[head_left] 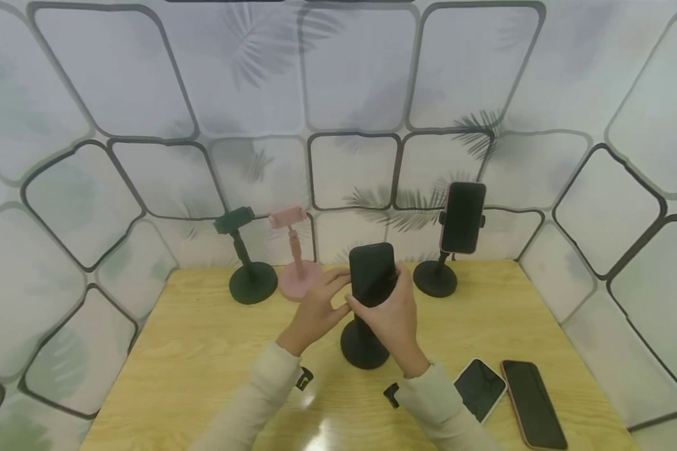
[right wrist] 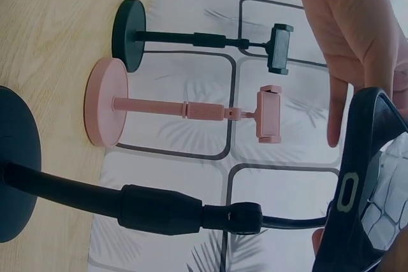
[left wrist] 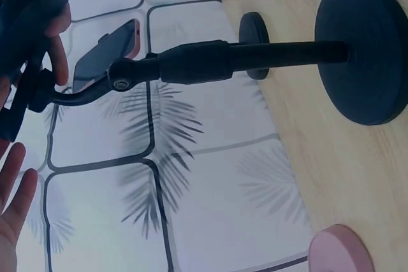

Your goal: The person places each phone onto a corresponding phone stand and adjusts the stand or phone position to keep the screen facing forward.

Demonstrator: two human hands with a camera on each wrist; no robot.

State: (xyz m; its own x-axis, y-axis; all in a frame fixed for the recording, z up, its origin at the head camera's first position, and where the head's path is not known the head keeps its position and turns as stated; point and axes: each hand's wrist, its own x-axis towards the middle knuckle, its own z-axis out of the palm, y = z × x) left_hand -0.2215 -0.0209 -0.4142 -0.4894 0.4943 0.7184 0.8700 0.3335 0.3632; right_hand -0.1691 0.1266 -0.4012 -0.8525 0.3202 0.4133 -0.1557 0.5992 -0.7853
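Note:
A black phone (head_left: 372, 274) stands nearly upright at the top of a black phone stand (head_left: 363, 346), its dark screen facing me. My right hand (head_left: 393, 313) grips the phone by its right side and lower part, fingers behind it. At its left edge is my left hand (head_left: 318, 308), thumb and fingers apart. In the right wrist view the left hand (right wrist: 350, 23) has fairly straight fingers beside the phone (right wrist: 350, 189). The stand's clamp (left wrist: 25, 103) lies against the phone's back in the left wrist view; how firmly it holds is hidden.
Behind stand a dark green stand (head_left: 252, 279) and a pink stand (head_left: 300, 279), both with bare clamps. At the back right another stand (head_left: 435, 279) carries a phone (head_left: 463, 217). Two phones, one white-edged (head_left: 481, 389) and one pink-edged (head_left: 533, 404), lie at the front right.

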